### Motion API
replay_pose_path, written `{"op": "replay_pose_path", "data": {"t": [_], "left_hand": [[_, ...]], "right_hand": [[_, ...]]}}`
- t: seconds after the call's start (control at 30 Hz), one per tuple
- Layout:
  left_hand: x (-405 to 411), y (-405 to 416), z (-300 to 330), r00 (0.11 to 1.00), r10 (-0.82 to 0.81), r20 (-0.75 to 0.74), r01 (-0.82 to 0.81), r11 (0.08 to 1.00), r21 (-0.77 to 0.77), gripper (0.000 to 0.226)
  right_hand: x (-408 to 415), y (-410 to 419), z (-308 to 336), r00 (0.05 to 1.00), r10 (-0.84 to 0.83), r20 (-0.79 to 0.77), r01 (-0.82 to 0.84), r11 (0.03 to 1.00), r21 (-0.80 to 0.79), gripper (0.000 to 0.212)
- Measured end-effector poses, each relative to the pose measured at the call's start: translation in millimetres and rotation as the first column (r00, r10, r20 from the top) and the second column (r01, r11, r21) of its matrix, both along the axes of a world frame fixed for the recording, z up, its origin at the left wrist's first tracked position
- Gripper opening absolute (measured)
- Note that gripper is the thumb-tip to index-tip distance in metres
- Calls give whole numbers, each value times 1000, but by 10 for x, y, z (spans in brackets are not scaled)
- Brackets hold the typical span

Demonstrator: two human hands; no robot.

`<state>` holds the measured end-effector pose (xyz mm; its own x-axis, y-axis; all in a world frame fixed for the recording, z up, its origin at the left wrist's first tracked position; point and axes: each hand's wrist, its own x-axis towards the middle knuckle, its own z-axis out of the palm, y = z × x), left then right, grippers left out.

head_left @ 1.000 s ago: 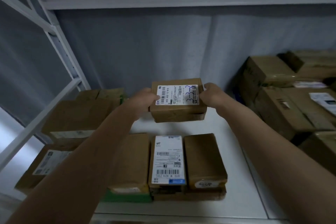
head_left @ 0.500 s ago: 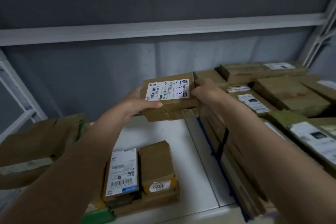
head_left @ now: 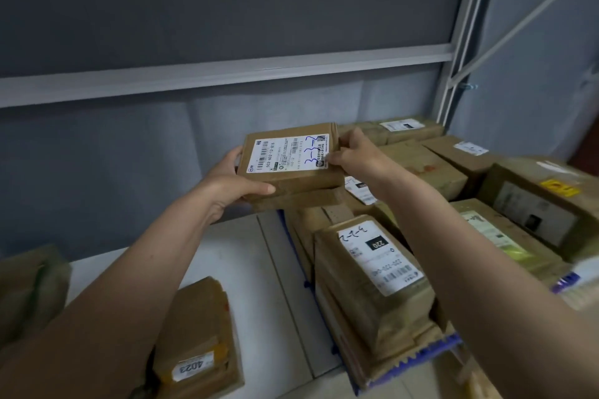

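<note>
Above the white shelf (head_left: 246,269), my left hand (head_left: 227,185) and right hand (head_left: 353,152) grasp the stiff, seemingly light brown labelled cardboard parcel (head_left: 288,162) by opposite edges.

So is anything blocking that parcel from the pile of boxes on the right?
Nothing visible. The left hand and right hand grip the parcel, which hangs over the left edge of the pile of boxes, only air between.

brown parcel (head_left: 293,180), white label (head_left: 289,152), blue handwriting (head_left: 310,152)
</note>
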<state>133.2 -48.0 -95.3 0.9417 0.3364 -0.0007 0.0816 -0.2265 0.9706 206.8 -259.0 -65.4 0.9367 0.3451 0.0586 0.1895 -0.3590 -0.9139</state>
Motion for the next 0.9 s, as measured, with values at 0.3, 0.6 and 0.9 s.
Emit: {"op": "replay_pose_path", "data": {"t": [0.3,0.6,0.9], "left_hand": [[614,-853,21,996,-83,-37,84,995,45,77],[1056,-1755,39,985,-168,-36,171,981,88,83],[1330,-2606,-31,959,-273,-78,280,955,99,76]], "right_hand": [[342,-945,69,991,-133,-3,132,982,135,36],[640,-1810,-39,967,-254,-32,256,951,173,44],[794,-2603,-78,947,-318,-41,320,936,146,26]]}}
